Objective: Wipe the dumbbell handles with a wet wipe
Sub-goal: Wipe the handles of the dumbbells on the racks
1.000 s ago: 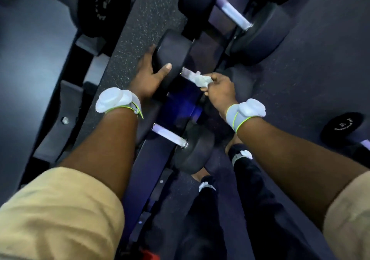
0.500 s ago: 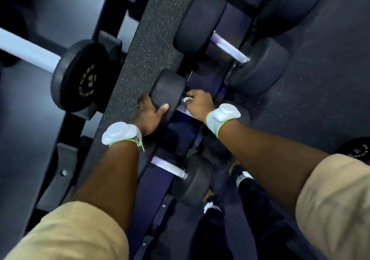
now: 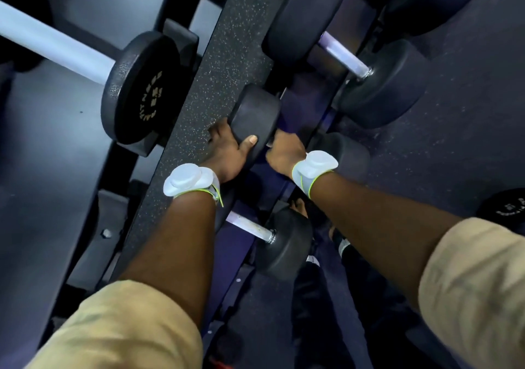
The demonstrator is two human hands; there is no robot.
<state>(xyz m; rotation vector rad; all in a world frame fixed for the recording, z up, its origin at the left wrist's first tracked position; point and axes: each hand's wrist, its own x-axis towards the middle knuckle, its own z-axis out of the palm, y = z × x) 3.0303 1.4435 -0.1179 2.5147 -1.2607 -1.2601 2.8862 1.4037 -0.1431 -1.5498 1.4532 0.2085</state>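
While a second ago the wipe showed, the right hand [image 3: 284, 152] now curls round the handle with it hidden, the left hand [image 3: 227, 154] gripping one head of the racked dumbbell [image 3: 254, 110]: wiping looks underway.

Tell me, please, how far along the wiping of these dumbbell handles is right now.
Done: no handle shows visible proof of wiping. In hand: the left hand grips the middle dumbbell by its head while the right hand curls round its handle, wipe hidden. Left: possibly the upper handle and lower handle, both bare, untouched.
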